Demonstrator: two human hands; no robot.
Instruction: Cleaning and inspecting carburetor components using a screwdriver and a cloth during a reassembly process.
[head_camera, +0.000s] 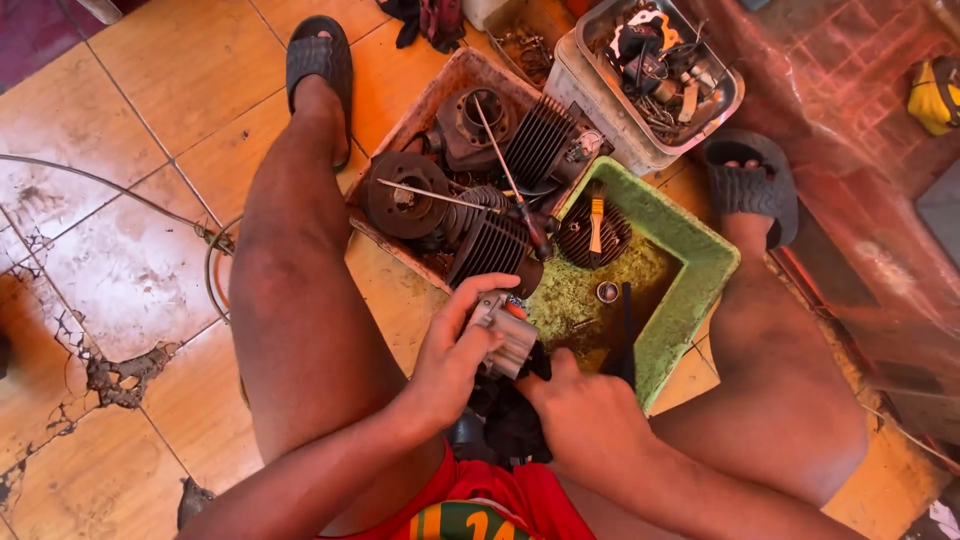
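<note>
The person sat with both knees spread and both forearms brought in between the thighs. The left hand (455, 350) was raised slightly ahead of the torso, wrist bent, fingers curled closed in a grip, thumb on the near side. The right hand (585, 420) lay lower and closer to the body, back of the hand upward, fingers folded under and hidden. The two hands were just beside each other. Both feet pointed outward, away from the body.
</note>
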